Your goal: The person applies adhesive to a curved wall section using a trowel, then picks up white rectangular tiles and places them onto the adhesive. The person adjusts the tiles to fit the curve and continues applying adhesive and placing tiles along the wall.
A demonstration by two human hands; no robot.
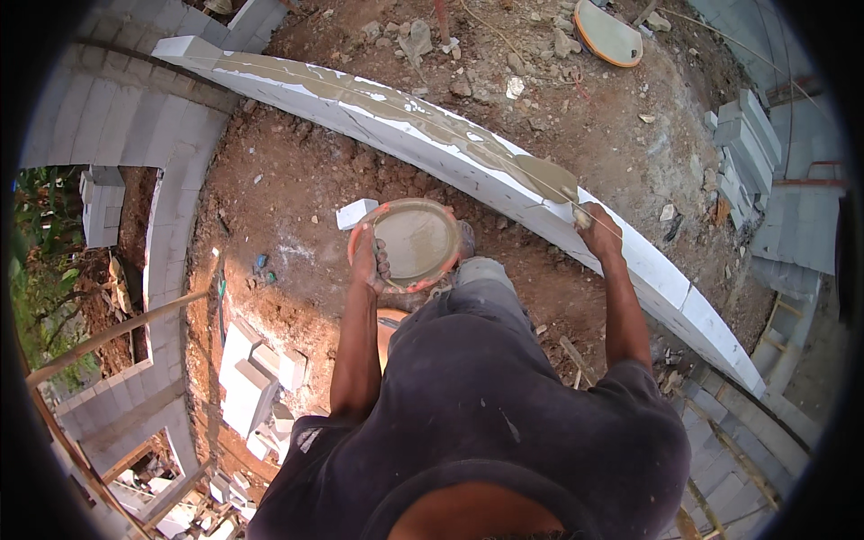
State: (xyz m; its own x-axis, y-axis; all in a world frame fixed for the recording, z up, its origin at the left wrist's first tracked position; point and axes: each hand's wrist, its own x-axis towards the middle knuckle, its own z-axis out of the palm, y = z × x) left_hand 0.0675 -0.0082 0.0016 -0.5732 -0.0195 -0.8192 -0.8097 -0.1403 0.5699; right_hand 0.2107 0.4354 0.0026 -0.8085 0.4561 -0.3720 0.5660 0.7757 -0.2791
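Note:
My left hand [372, 256] grips the side of a round orange tub [416, 236] of wet grey mortar, held over the dirt by my legs. My right hand [601, 232] holds a trowel [578, 207] by its handle at the top of a long white block wall [490, 193]. Grey mortar [540, 173] is spread along the top, thicker beside the trowel, while the part right of my hand shows bare white. A thin string runs along the wall top. A small white block [355, 212] lies on the ground beside the tub.
Loose white blocks [247, 378] lie at lower left, with more stacked at right [747, 144]. An orange-rimmed container [607, 31] sits beyond the wall among rubble. Block walls with openings [144, 126] border the left; a wooden pole [117, 335] crosses there. Another container partly shows beside my legs.

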